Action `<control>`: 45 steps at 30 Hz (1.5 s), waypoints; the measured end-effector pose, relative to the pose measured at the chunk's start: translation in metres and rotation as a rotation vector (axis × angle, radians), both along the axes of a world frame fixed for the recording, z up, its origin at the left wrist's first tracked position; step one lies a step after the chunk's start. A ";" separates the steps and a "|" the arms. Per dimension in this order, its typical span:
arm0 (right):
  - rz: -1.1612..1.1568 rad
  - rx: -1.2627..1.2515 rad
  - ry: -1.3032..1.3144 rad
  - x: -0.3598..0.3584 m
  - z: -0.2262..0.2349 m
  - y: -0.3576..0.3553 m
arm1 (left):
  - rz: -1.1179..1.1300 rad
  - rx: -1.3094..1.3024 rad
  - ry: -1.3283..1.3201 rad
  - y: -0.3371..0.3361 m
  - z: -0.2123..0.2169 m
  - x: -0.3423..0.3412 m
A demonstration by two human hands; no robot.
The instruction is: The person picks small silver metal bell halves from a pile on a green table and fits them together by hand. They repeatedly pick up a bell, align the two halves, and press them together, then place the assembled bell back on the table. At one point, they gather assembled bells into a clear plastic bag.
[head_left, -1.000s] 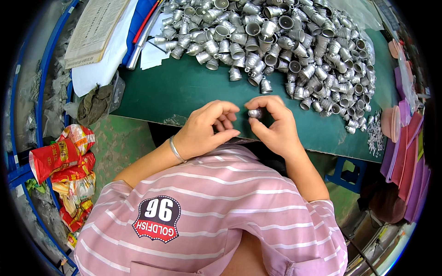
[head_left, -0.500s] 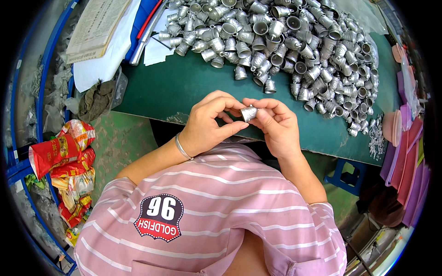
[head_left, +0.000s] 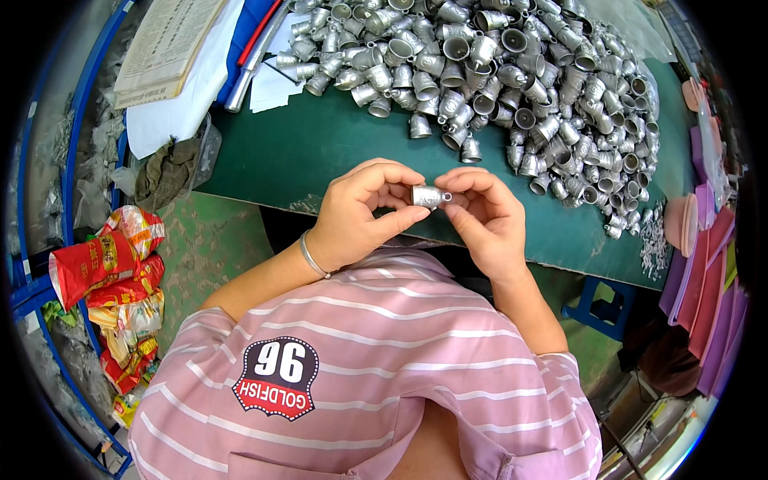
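Observation:
Just past the near edge of the table, a small silver metal bell [head_left: 427, 198] lies sideways between my two hands, its ring pointing right and its open mouth left. The thumb and fingers of my left hand [head_left: 358, 210] close on the mouth end. My right hand [head_left: 490, 216] has its thumb and fingertips curled about the ring end; the exact contact there is partly hidden. Beyond my hands a large heap of similar bells [head_left: 524, 118] covers the far middle and right of the green table [head_left: 320, 152].
Small silver pieces [head_left: 654, 244] lie at the table's right edge. Newspaper [head_left: 164, 56], white sheets and a red pen-like rod occupy the far left. A plastic tub with a dark cloth [head_left: 166, 178] stands beside the left edge. Pink and purple bins [head_left: 704, 296] line the right; a blue stool [head_left: 600, 308] is below.
The bell has turned so its ring faces right and more of its side shows. My right fingers have shifted right, off the bell's body toward its ring; my left hand has moved slightly left.

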State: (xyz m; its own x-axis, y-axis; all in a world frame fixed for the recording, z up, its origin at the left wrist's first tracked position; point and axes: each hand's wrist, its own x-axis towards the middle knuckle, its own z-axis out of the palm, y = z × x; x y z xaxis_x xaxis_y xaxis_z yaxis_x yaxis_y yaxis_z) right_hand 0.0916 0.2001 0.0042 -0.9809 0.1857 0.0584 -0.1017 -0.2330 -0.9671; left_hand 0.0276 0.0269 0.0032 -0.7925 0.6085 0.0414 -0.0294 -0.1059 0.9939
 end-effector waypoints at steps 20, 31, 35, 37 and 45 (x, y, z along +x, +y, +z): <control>0.086 -0.150 -0.217 0.004 0.008 0.008 | -0.027 0.000 -0.086 -0.001 0.002 0.005; 0.035 -0.095 -0.313 0.001 0.013 0.009 | -0.083 -0.023 -0.298 0.001 0.006 0.008; 0.022 -0.062 -0.320 0.002 0.014 0.008 | -0.088 -0.050 -0.311 0.001 0.008 0.008; 0.015 -0.035 -0.318 0.002 0.014 0.008 | -0.089 -0.055 -0.323 0.001 0.007 0.008; 0.007 0.001 -0.305 0.001 0.013 0.007 | -0.104 -0.070 -0.322 0.000 0.008 0.008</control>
State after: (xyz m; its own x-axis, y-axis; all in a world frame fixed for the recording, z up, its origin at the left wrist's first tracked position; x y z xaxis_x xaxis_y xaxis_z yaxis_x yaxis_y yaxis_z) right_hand 0.0930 0.2072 0.0170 -0.9543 0.1794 -0.2389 0.1950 -0.2319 -0.9530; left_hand 0.0352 0.0273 0.0112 -0.6914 0.6793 -0.2461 -0.3503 -0.0173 0.9365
